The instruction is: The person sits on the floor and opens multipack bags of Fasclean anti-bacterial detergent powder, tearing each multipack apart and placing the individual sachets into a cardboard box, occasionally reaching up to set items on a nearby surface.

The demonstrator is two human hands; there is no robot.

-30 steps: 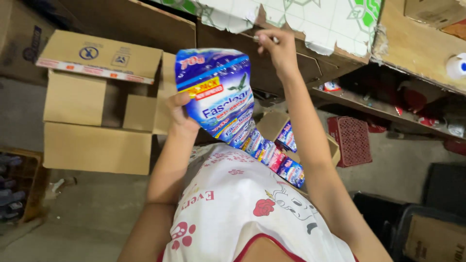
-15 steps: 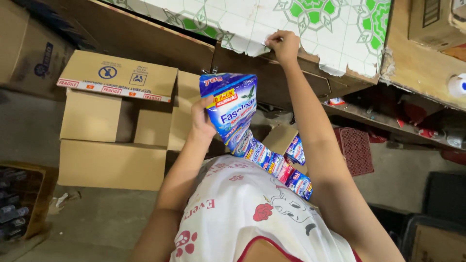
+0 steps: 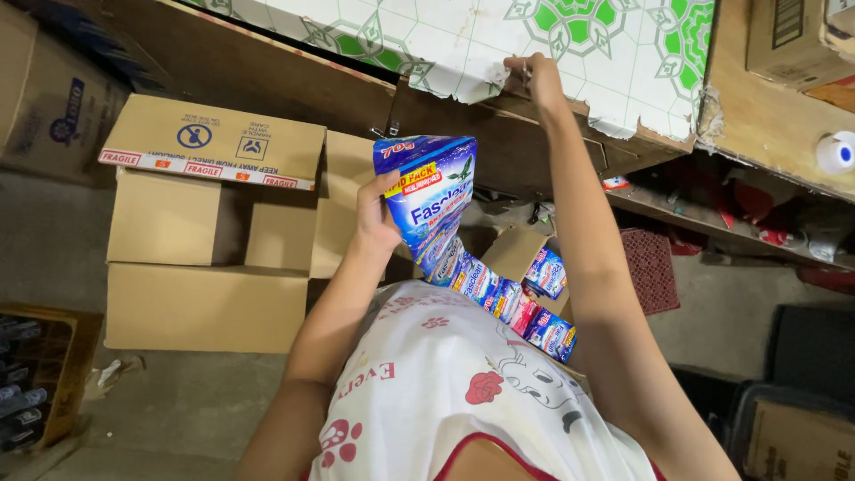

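Observation:
My left hand [image 3: 376, 216] grips a strip of blue detergent sachets [image 3: 434, 200] by its top packet, held upright in front of my chest. The rest of the strip hangs down and right toward an open cardboard box [image 3: 518, 251] with more blue sachets [image 3: 548, 272] in it. My right hand [image 3: 534, 78] is stretched up to the torn edge of a counter [image 3: 570, 44] covered in green-and-white patterned sheet, fingers pinched at that edge. What the fingers pinch is too small to tell.
An open brown carton [image 3: 209, 223] stands on the floor at left, another box [image 3: 44, 89] behind it. A crate of bottles [image 3: 31, 392] sits at the lower left. Wooden shelves [image 3: 766, 134] with a white bottle cap [image 3: 837, 151] run at right; dark bins [image 3: 802, 392] below.
My left hand has lifted the sachet strip higher and slightly right. My right hand has stayed at the counter edge while the view shifted upward.

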